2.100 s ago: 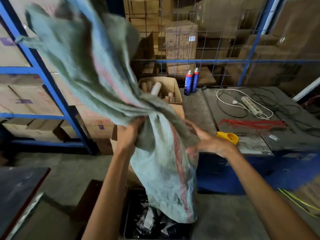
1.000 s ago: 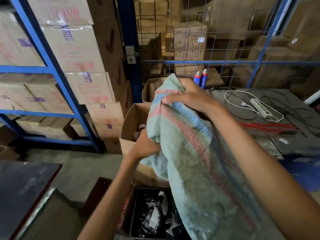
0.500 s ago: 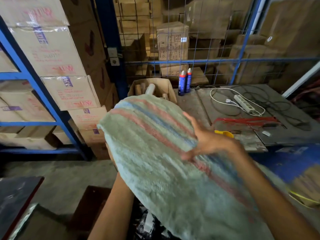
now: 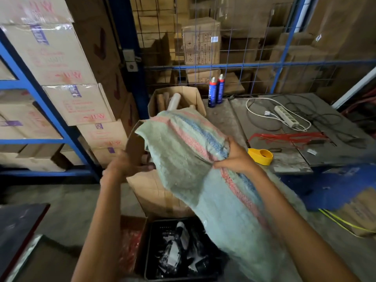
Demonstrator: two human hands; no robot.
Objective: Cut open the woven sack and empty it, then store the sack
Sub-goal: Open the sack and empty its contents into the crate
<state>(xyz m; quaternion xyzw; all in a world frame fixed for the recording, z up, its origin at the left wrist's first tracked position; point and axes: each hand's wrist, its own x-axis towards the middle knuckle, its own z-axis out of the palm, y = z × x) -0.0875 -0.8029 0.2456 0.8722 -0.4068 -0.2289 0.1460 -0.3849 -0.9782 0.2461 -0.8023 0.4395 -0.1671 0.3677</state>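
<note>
The fingers of our right hand (image 4: pixel 237 157) are clamped on a bunched fold of the sack (image 4: pixel 195 169), on its red and blue stripes. The fingers of our left hand (image 4: pixel 127 165) are closed on the flap of the open cardboard box (image 4: pixel 156 192); this hand is blurred. The sack hangs between both hands, above the box and the black crate (image 4: pixel 154 251) on the floor. On the desk (image 4: pixel 289 165) at right lie 1 yellow tape dispenser (image 4: pixel 261 156) and 2 spray cans (image 4: pixel 216 89).
</note>
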